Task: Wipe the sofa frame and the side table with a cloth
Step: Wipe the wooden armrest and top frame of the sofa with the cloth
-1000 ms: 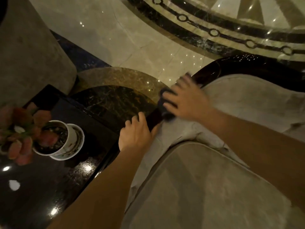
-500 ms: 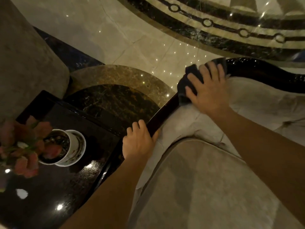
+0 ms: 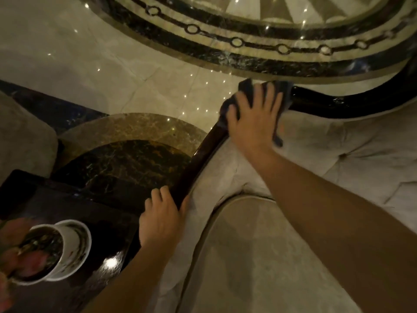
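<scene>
A glossy dark wooden sofa frame (image 3: pixel 352 105) curves around pale tufted upholstery (image 3: pixel 338 154). My right hand (image 3: pixel 252 118) presses a dark cloth (image 3: pixel 285 93) flat on the frame's corner bend, fingers spread over it. Lower down the same rail, my left hand (image 3: pixel 161 220) grips the frame, thumb on the upholstery side. The black glossy side table (image 3: pixel 74 199) stands to the left of the sofa, touching it or nearly so.
A white pot (image 3: pixel 67 247) with pink flowers (image 3: pixel 20 251) sits on the side table at lower left. A pale seat cushion (image 3: pixel 259 256) fills the foreground. Another upholstered seat (image 3: pixel 20 141) is at far left. Polished marble floor (image 3: pixel 112 64) with dark inlay lies beyond.
My right hand has slid the cloth up along the frame, from near my left hand to the corner bend. My left hand has stayed on the rail.
</scene>
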Tool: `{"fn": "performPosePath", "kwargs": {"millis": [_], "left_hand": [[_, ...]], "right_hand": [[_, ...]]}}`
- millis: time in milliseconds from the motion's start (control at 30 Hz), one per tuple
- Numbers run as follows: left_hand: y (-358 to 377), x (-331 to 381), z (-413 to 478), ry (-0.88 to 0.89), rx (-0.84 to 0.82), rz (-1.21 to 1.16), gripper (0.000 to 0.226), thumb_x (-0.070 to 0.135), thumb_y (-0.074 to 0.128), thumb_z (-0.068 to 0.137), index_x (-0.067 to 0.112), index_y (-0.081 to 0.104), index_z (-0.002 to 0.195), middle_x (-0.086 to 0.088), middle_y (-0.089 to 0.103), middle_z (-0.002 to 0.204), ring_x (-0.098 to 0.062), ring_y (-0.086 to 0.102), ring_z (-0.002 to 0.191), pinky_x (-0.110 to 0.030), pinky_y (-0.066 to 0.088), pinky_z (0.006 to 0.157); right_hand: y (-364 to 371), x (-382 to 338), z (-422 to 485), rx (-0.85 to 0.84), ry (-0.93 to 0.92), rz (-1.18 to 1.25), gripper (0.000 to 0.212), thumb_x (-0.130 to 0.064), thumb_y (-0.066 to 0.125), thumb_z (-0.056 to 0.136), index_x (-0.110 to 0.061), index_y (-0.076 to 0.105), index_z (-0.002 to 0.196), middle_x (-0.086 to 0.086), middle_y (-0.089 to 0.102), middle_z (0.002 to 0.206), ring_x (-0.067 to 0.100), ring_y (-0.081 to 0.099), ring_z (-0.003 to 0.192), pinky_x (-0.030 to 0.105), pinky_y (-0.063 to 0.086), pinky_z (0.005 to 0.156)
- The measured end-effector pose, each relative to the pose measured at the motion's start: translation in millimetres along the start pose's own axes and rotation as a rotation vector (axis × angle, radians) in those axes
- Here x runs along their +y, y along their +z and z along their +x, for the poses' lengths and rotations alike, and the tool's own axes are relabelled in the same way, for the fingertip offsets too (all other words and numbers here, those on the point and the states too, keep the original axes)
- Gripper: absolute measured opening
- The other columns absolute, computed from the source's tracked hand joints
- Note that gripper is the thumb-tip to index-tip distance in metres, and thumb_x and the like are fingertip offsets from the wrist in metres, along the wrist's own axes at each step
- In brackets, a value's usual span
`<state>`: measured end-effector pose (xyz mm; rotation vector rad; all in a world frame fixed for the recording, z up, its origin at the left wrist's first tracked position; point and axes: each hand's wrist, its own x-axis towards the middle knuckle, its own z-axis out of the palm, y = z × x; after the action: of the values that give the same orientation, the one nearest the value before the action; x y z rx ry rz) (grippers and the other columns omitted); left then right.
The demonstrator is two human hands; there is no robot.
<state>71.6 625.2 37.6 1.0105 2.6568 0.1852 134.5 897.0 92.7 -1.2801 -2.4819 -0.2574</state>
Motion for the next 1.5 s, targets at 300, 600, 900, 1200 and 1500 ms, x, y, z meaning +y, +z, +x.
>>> {"fn": "performPosePath", "kwargs": {"millis": [300, 600, 900, 1200, 1500], "left_hand": [[-33, 101, 97, 0.153, -0.026, -0.17, 0.059, 0.061, 0.035, 0.092, 0.015, 0.035, 0.129, -0.009, 0.048, 0.125, -0.03, 0.056, 0.109, -0.042, 0.048, 0.077], [-65, 290, 154, 0.429, 0.218, -0.017, 0.062, 0.06, 0.013, 0.096, 0.014, 0.048, 0.119, -0.015, 0.057, 0.118, -0.039, 0.051, 0.109, -0.055, 0.038, 0.092], [-57, 300, 147, 0.415, 0.203, 0.003, 0.055, 0.053, 0.012, 0.097, 0.019, 0.043, 0.127, -0.011, 0.052, 0.121, -0.034, 0.045, 0.115, -0.056, 0.031, 0.103], [-61, 300, 149, 0.397, 0.146, 0.02, 0.052, 0.055, 0.013, 0.096, 0.02, 0.044, 0.119, -0.009, 0.052, 0.114, -0.033, 0.047, 0.108, -0.054, 0.035, 0.098], [-88, 308, 163, 0.267, -0.161, 0.084, 0.052, 0.061, 0.023, 0.094, 0.024, 0.041, 0.126, -0.01, 0.045, 0.13, -0.036, 0.04, 0.122, -0.056, 0.03, 0.104]], "right_hand": [[-17, 95, 22, -0.058, 0.12, -0.003, 0.049, -0.047, 0.031, 0.103, -0.024, 0.051, 0.14, 0.015, 0.055, 0.134, 0.037, 0.044, 0.129, 0.052, 0.026, 0.116], [-53, 179, 24, -0.333, -0.104, -0.223, 0.059, -0.051, 0.025, 0.103, -0.022, 0.029, 0.155, 0.018, 0.053, 0.138, 0.038, 0.045, 0.125, 0.049, 0.026, 0.113], [-107, 185, 57, -0.718, -0.258, -1.01, 0.061, -0.047, 0.029, 0.106, -0.009, 0.023, 0.153, 0.02, 0.038, 0.152, 0.038, 0.032, 0.143, 0.052, 0.019, 0.118], [-192, 211, 92, -0.495, -0.286, -0.573, 0.038, -0.033, 0.038, 0.104, -0.011, 0.053, 0.132, 0.015, 0.056, 0.133, 0.034, 0.047, 0.124, 0.049, 0.034, 0.112], [-201, 295, 41, -0.057, 0.131, -0.056, 0.041, -0.034, 0.029, 0.106, -0.012, 0.055, 0.128, 0.01, 0.062, 0.118, 0.028, 0.051, 0.109, 0.038, 0.037, 0.101]]}}
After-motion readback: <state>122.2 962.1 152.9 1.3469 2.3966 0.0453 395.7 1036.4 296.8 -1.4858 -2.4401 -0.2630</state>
